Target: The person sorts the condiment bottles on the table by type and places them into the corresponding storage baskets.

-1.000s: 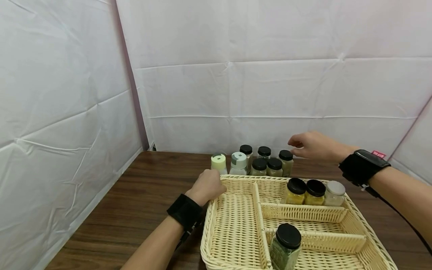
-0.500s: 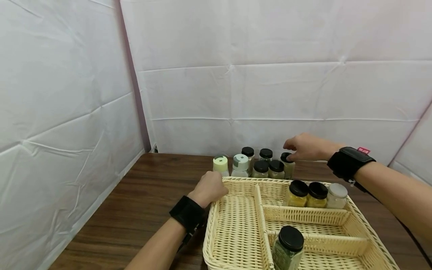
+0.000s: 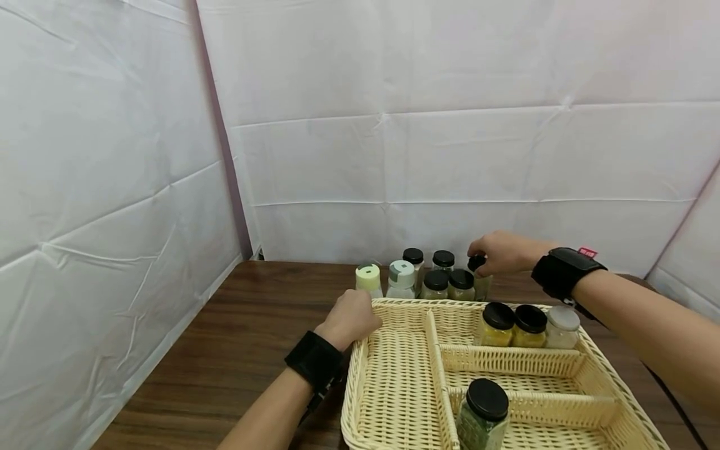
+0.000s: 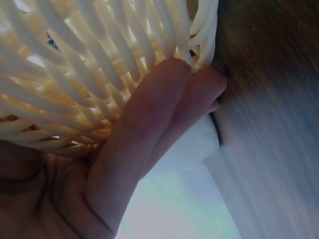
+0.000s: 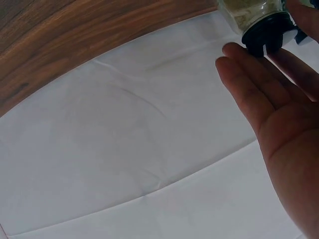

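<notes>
My left hand (image 3: 350, 320) grips the far-left corner of a divided wicker basket (image 3: 395, 381). In the left wrist view, its fingers (image 4: 149, 114) lie along the woven outer wall. Behind the basket's far rim, my right hand (image 3: 509, 251) pinches a glass spice jar (image 3: 482, 287) by its black lid (image 5: 269, 31). Pale, powdery contents show through the glass. That jar is the rightmost of a cluster of black-lidded jars (image 3: 435, 284) standing on the table. To their left are two bottles, one with a yellow cap (image 3: 368, 276), the other with a pale green cap (image 3: 402, 274).
Two yellow-filled jars (image 3: 497, 325) and a white-lidded jar (image 3: 562, 326) stand in the basket's far-right compartment. A larger green-filled jar (image 3: 485, 412) sits near its front. White sheeting (image 3: 450, 156) walls in the dark wooden table (image 3: 236, 356).
My right hand has moved left and come down onto the rightmost jar, taking hold of its lid. The left hand keeps its grip on the basket corner.
</notes>
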Demonstrator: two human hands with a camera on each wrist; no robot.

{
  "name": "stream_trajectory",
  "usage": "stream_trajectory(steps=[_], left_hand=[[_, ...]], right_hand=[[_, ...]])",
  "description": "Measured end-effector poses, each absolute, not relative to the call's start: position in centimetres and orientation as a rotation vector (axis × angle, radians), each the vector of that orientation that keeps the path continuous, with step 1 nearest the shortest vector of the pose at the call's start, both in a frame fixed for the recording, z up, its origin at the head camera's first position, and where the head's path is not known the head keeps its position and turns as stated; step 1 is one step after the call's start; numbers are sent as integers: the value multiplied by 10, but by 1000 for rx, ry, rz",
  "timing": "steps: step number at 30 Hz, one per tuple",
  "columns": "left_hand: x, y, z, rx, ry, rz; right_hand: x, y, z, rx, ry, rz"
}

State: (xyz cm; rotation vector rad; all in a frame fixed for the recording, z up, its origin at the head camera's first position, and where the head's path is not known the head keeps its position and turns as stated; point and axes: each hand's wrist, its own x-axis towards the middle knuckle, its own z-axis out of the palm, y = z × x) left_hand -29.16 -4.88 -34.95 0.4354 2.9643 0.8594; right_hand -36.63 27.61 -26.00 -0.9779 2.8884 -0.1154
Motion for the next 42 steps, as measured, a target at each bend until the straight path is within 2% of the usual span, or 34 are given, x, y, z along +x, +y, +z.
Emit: stream_trajectory(steps=[25,42], left_hand=[[-294,-47,-354,439,2968,877],[-294,-45,-353,467,2970,901]], right_hand=[[-376,280,-275,-941,2888,-178],[-375,282,-271,-948,2896,-243]])
